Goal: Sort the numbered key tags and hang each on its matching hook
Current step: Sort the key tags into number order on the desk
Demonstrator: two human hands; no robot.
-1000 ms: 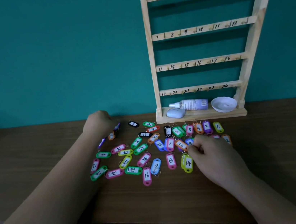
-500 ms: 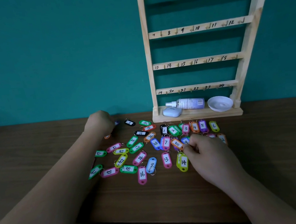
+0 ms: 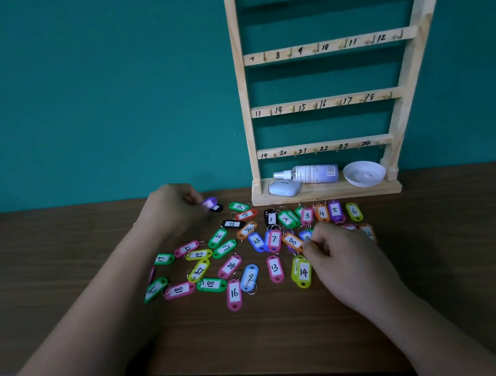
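Several coloured key tags with handwritten numbers lie scattered on the wooden table point(image 3: 62, 275). A row of tags 1 point(image 3: 271, 218) to 6 point(image 3: 354, 211) sits in front of the wooden hook rack point(image 3: 319, 47), whose numbered hooks all hang bare. My left hand point(image 3: 170, 207) pinches a purple tag point(image 3: 210, 202) just above a black tag point(image 3: 216, 208). My right hand point(image 3: 340, 251) has curled fingers pinching at the orange tag 8 point(image 3: 292, 241) and a blue tag point(image 3: 306, 236). Tag 14 point(image 3: 303, 272) lies beside it.
The rack's base shelf holds a lying spray bottle point(image 3: 311, 174), a small white case point(image 3: 284, 188) and a white dish point(image 3: 364, 173). The teal wall point(image 3: 86, 98) stands right behind. The table's front edge runs below my forearms.
My left hand has lifted a purple tag from the far left of the pile. My right hand has stayed at the tags near 8, fingers shifting slightly.
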